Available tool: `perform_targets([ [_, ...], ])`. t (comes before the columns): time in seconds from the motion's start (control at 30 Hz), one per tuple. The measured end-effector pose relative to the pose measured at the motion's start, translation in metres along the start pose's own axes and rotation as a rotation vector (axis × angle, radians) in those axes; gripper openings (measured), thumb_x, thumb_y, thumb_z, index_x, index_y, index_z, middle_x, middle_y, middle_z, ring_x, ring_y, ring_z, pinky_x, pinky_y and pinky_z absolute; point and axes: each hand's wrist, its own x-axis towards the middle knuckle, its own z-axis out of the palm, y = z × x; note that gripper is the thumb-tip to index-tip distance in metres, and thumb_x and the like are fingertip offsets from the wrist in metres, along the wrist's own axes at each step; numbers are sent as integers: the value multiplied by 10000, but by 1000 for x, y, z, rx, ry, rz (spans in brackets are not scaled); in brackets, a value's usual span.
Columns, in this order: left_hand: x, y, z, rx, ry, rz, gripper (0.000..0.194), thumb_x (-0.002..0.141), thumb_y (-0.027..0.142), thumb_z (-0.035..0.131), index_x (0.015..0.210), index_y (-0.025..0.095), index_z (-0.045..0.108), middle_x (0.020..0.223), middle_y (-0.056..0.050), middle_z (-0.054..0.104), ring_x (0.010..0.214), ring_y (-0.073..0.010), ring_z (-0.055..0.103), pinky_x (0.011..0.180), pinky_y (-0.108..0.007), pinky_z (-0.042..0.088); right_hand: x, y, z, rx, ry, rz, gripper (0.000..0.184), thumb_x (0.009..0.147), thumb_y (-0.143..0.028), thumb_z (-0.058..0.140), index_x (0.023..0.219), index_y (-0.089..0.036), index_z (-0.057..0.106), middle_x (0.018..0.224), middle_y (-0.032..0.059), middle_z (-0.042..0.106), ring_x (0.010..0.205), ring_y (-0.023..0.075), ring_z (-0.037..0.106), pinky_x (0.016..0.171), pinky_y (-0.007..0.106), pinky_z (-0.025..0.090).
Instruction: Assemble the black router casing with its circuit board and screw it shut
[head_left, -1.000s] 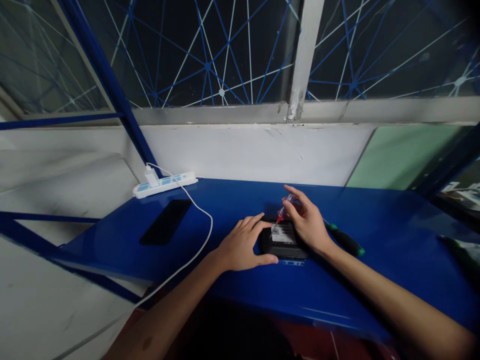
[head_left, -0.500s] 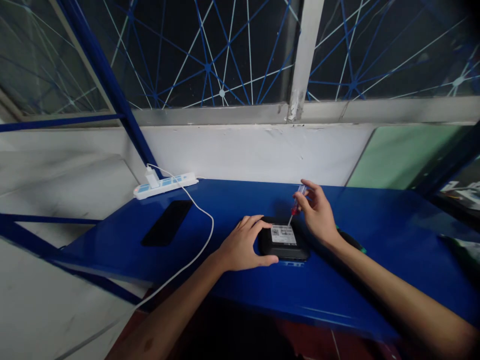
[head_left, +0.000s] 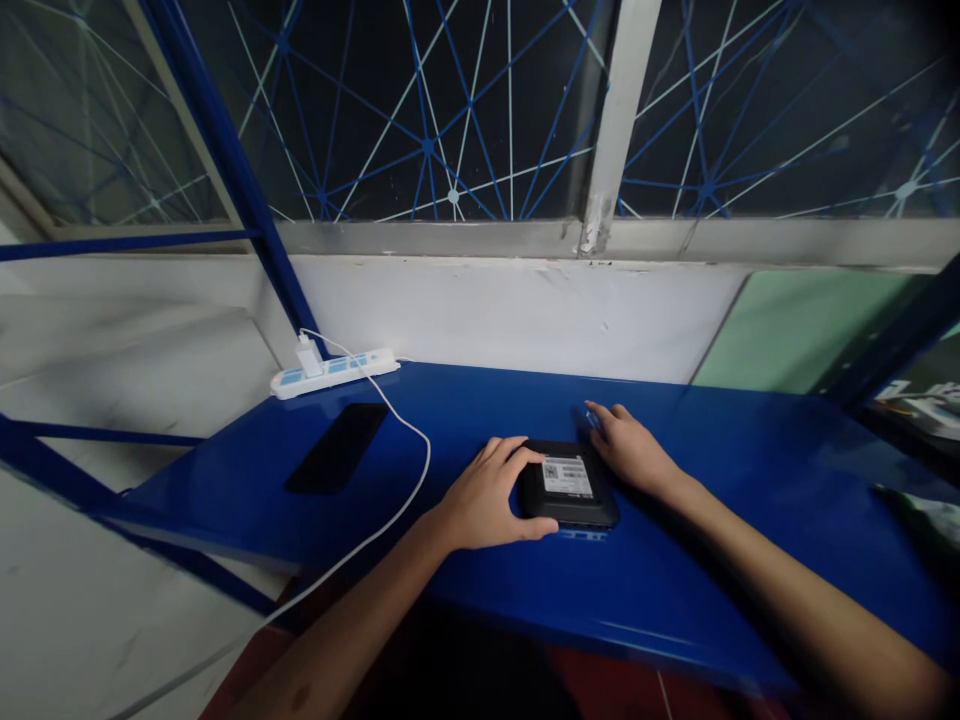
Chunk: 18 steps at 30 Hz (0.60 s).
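A flat black electronic device (head_left: 570,512) with a white printed label (head_left: 568,477) lies on the blue table. My left hand (head_left: 491,497) spans its left side, fingers at the far edge and thumb at the near edge. Beyond the device's far right corner, my right hand (head_left: 628,447) is low over the tabletop, its fingers closed around a screwdriver (head_left: 592,418). Only part of the screwdriver's clear handle shows; its shaft and tip are hidden.
A black phone-like slab (head_left: 337,448) lies to the left on the table (head_left: 465,400). Behind it is a white power strip (head_left: 335,372) with a plugged-in charger (head_left: 308,355). Its white cable (head_left: 426,455) loops across the tabletop and over the front edge. A green board (head_left: 806,330) leans at the back right.
My right hand has lowered the screwdriver from the device's label to the tabletop beyond its right corner. The left hand keeps its hold. The green-and-black item by my right forearm is now out of sight.
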Motion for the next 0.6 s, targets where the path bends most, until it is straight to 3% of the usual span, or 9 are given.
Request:
perform_targets([
  [0.23,-1,0,0,13,14,5,748,739,633,751,1337,263,496,1511,-120,438,1375,-375,408,1093,-595,414,1,3,-4,-49,-24,-40,472,959,-243,485,1412,-117,529,1147,185,658,972,276,693,874,375,526],
  [0.43,-1,3,-2,9,2,-5,727,743,599,757,1337,267,501,1502,-117,449,1371,-375,415,1085,-593,418,0,-1,-8,-46,-18,-47,382,958,-270,511,1296,-115,600,1122,184,684,939,279,705,841,369,527],
  [0.6,-1,3,-3,-4,-1,-15,740,738,619,757,1341,275,501,1509,-116,441,1384,-381,402,1084,-593,420,-9,6,-27,-71,17,-19,376,991,-353,459,1236,-110,607,1085,181,696,871,273,707,794,377,521],
])
